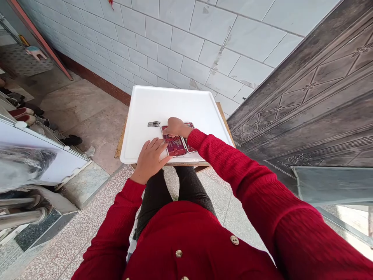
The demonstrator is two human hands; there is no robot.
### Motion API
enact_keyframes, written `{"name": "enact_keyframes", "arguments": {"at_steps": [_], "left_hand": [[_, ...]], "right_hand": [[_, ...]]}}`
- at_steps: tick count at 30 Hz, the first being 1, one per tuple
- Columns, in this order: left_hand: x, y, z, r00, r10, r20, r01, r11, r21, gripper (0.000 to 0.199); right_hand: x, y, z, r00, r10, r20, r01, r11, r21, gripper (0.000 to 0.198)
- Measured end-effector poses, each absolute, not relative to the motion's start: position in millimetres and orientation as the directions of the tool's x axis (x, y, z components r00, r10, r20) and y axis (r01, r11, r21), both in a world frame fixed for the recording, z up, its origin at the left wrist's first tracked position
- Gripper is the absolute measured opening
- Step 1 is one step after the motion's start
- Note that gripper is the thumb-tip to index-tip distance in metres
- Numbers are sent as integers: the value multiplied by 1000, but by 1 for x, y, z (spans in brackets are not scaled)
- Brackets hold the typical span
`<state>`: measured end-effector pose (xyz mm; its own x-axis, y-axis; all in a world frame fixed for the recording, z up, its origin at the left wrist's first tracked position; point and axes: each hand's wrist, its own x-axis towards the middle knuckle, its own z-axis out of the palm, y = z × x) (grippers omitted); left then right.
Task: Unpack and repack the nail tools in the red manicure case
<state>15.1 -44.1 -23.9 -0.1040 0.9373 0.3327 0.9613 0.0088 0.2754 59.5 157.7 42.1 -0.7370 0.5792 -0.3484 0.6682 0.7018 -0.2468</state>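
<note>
Right hand [175,127]: over the far end of the case's left half, fingers curled down. Can't tell if it's gripping anything; the fingertips are mostly hidden. Left hand [151,157]: released, palm down, fingers extended, across the tray's near edge. Fingertips and thumb are at the case's left side; contact unclear.

Case [175,152]: open flat, two halves, dark red lining, about mid-width on the tray, close to the near edge. Slim metal tools [176,142] sit in a row in its left half. Right half is partly hidden by the right sleeve [221,149].

Metal pieces [154,124]: small group lying on the tray, left of the case, well in from the left edge.

Tray [177,101]: white, raised rim, on a wooden table [222,112] whose top shows past the left and right edges. Tiled wall [180,42] beyond the far edge, dark patterned door [305,97] off the right.
</note>
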Motion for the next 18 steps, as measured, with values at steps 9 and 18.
{"name": "enact_keyframes", "arguments": {"at_steps": [9,18], "left_hand": [[16,-44,-23,-106,942,319,960,13,280,47],[16,-45,-20,-94,940,327,964,4,265,45]], "right_hand": [[65,158,48,-684,621,-383,730,569,-379,23],[63,163,56,-679,610,-409,733,534,-421,24]]}}
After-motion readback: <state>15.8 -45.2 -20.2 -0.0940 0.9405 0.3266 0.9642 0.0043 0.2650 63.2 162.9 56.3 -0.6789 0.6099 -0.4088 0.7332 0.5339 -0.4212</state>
